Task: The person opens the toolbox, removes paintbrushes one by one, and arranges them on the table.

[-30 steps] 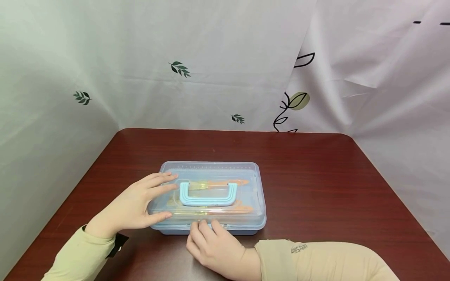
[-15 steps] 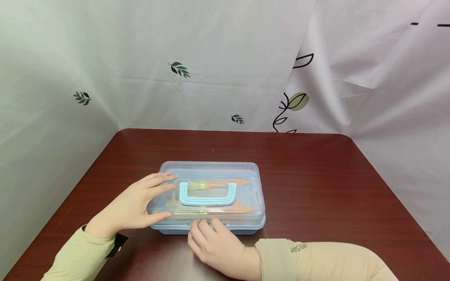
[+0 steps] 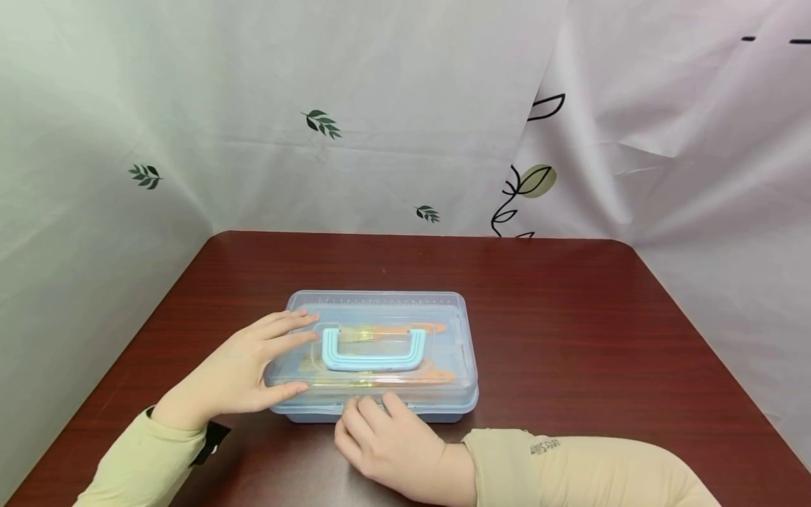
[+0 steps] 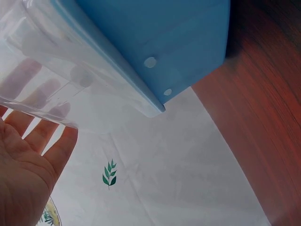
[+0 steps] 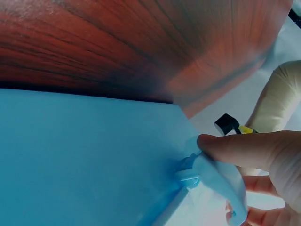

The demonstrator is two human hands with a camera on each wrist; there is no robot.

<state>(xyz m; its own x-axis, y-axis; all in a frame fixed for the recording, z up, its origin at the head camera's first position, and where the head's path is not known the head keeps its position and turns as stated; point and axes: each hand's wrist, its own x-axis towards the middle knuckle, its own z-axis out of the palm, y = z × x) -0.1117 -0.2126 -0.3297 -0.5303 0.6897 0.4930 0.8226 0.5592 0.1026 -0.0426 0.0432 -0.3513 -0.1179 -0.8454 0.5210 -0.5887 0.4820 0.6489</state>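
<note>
A plastic case with a clear lid (image 3: 446, 359) and a blue base (image 4: 183, 33) lies on the table, its lid down. A light blue carrying handle (image 3: 374, 363) rests flat on top. My left hand (image 3: 243, 366) lies over the lid's left end, fingers spread and fairly straight; the left wrist view shows fingertips through the clear plastic. At the middle of the front edge, my right hand (image 3: 395, 443) pinches the case's blue latch (image 5: 218, 181), thumb by its hinge and fingers behind it. Slim orange and yellow items (image 3: 405, 379) show blurred through the lid.
The dark red wooden table (image 3: 570, 338) extends behind and to the right of the case. White curtains (image 3: 380, 70) with leaf prints hang along the back and both sides. A black band (image 3: 212, 443) sits at the left wrist.
Almost nothing differs: both hands keep their places on the case. The head view shifts very slightly.
</note>
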